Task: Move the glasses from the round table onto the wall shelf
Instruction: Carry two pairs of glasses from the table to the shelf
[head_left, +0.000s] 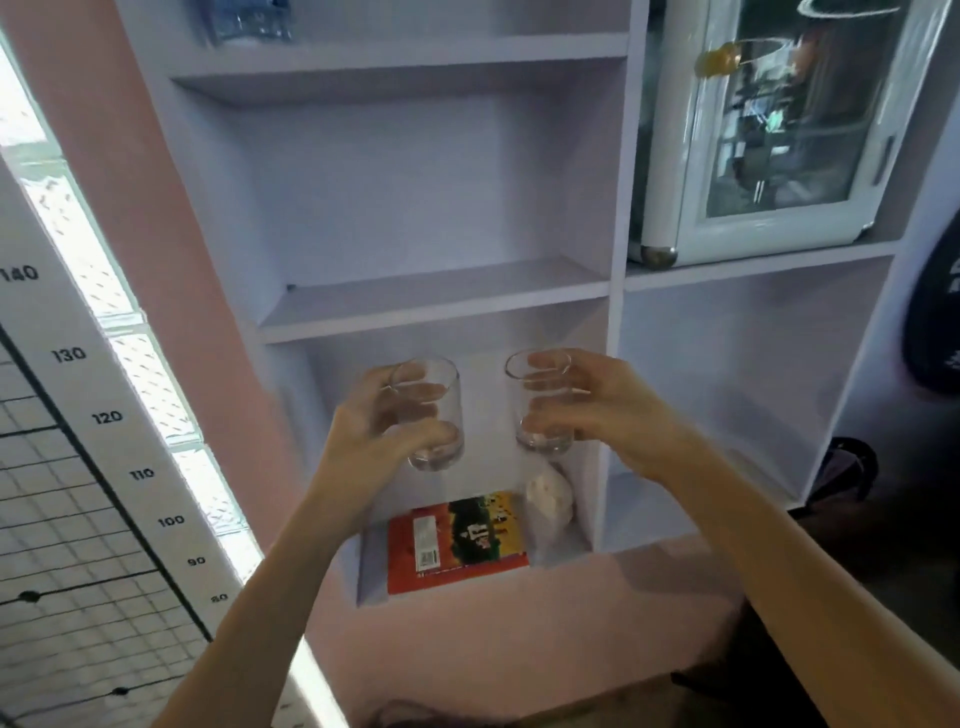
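The pack (244, 21) on the top shelf (400, 52) is blurred and cut by the upper edge, so what it holds cannot be told. The cabinet (769, 130) shows mostly reflections in its glass door, which mask what is inside. A dark thing (935, 322) is cut off at the right edge, the book (457, 543) bears print too small to read, and the pale lump (550, 499) below the right glass (543, 400) is too blurred to identify.

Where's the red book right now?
In the head view, the red book lies flat in the lowest left shelf compartment, below the left glass, a pale lump at its right.
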